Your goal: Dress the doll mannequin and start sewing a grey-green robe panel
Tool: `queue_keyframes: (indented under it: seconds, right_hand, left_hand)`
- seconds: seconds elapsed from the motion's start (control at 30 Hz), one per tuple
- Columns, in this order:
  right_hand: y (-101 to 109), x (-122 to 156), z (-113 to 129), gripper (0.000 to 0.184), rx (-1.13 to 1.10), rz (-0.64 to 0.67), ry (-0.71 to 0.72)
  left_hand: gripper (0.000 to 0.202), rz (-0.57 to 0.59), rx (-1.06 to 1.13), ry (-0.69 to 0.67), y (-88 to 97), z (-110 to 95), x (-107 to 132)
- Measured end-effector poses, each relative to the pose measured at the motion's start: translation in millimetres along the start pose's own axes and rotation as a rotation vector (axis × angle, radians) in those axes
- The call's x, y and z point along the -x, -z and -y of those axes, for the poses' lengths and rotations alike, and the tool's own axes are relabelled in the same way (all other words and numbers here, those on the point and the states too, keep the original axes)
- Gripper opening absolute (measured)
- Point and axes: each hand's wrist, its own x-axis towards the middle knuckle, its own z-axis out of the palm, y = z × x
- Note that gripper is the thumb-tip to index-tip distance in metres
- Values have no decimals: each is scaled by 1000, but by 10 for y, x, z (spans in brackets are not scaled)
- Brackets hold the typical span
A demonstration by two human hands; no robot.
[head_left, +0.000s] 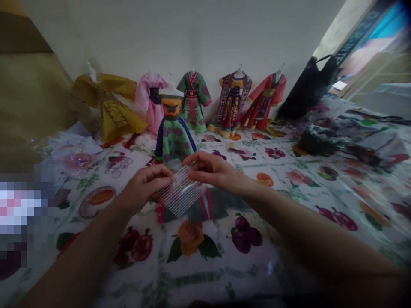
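Between my hands, a clear sheet of small rhinestone dots [180, 194] is held tilted above the table. My left hand [146, 184] pinches its left corner between thumb and fingers. At its upper right edge, my right hand [216, 171] grips the sheet with closed fingertips. Under the sheet lies a dark green cloth garment piece [224, 203] with red trim, partly hidden. Just beyond my hands stands a small dress form [176, 137] in a green floral skirt with blue sides and an orange top band.
Several doll-sized costumes on stands line the wall, including a yellow robe [111, 105] and a green one [192, 100]. Clear plastic packets [75, 154] lie at left. Plastic bags and fabric [340, 134] are heaped at right, near a black bag [305, 92]. A fruit-patterned tablecloth [208, 273] covers the table.
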Motion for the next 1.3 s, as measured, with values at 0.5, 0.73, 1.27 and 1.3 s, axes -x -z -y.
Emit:
queue_keyframes:
  seconds: [0.5, 0.73, 1.27, 1.3]
  right_hand:
    - [199, -20, 2, 15, -35, -255, 57]
    - [162, -28, -49, 17, -65, -255, 34]
    - [123, -30, -74, 15, -78, -261, -41]
    - [118, -29, -69, 15, -83, -261, -48]
  left_hand:
    - [13, -137, 105, -125, 9, -10, -48]
    - [6, -148, 64, -158, -6, -22, -40]
    - [8, -186, 34, -215, 24, -44, -32]
    - [8, -191, 37, -212, 25, -45, -34]
